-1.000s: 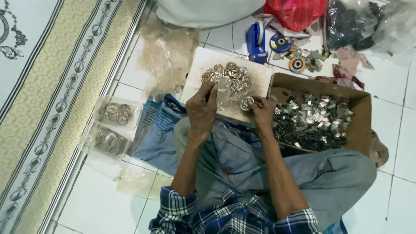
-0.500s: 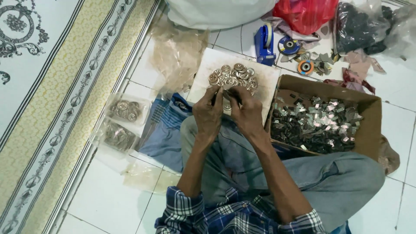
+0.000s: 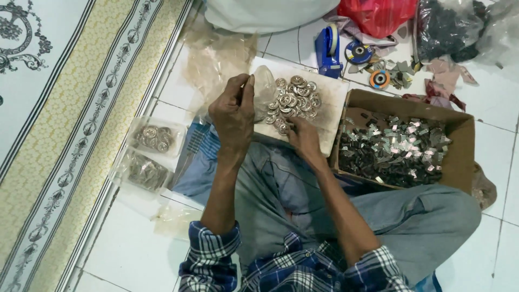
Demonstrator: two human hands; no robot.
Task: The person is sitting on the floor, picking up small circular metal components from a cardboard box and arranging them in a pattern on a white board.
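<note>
The person sits cross-legged on a white tiled floor [image 3: 130, 254], forearms in plaid sleeves reaching toward 12 o'clock over grey trousers. The left hand [image 3: 233, 116] is raised above the near left corner of a pale board [image 3: 332, 111] and pinches the mouth of a small clear plastic bag [image 3: 264, 89] between thumb and fingers; half a second ago both hands were together over the parts, so the bag has just been lifted and held open. The right hand [image 3: 304, 138] rests at the 6 o'clock edge of the pile of round silver metal parts [image 3: 292, 103] on the board, fingers curled into the parts; whether any are actually grasped cannot be told. Judged from this, bagging of the round parts is in hand, with most of the pile not yet bagged. At 3 o'clock, touching the board, an open cardboard box [image 3: 465, 127] holds small silver and dark clips. At 9 o'clock, two filled clear bags [image 3: 154, 138] lie near the edge of a patterned rug [image 3: 65, 108]. Further out, at 12 to 1 o'clock, lie a blue tape dispenser [image 3: 327, 51], round discs [image 3: 358, 52], a red bag [image 3: 378, 15] and a bag of dark parts [image 3: 443, 30]. Nothing lies between the hands and the pile.
</note>
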